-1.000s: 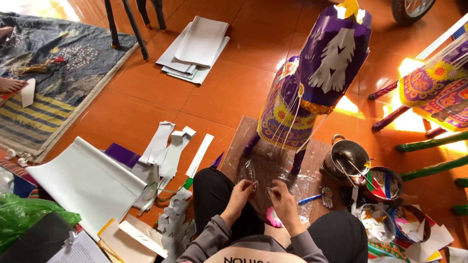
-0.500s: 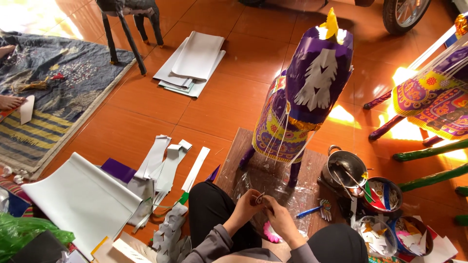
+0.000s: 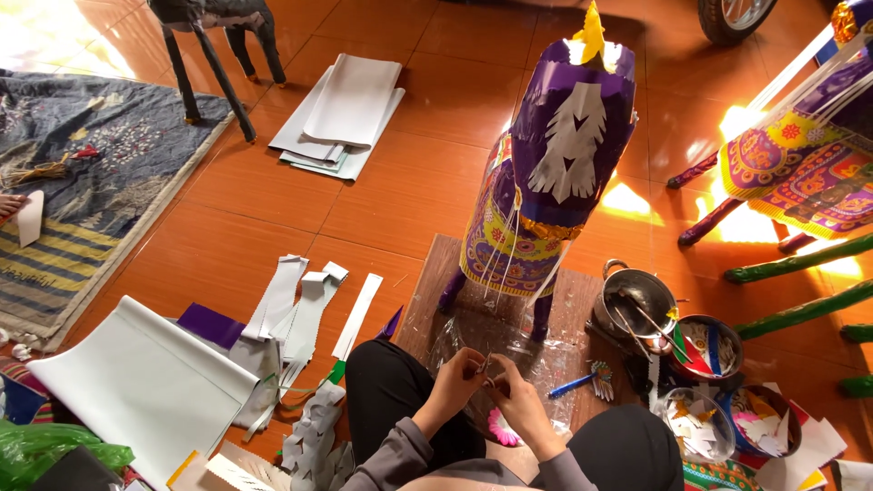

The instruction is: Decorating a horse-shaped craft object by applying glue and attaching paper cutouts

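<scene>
Bright sun glare on floor (image 3: 427,182) upper-left & right, sharp pic.

Both arms come in from the bottom edge, grey sleeves covering the forearms to the wrists, elbows bent and tucked close to the body. The left hand (image 3: 452,386) and the right hand (image 3: 516,400) meet in front of the knees, fingertips touching or nearly so — the fingers of both are curled inward and pinched together at one spot (what lies between them is too small to tell). The wrists angle toward each other, the backs of the hands facing up toward the camera.
</scene>
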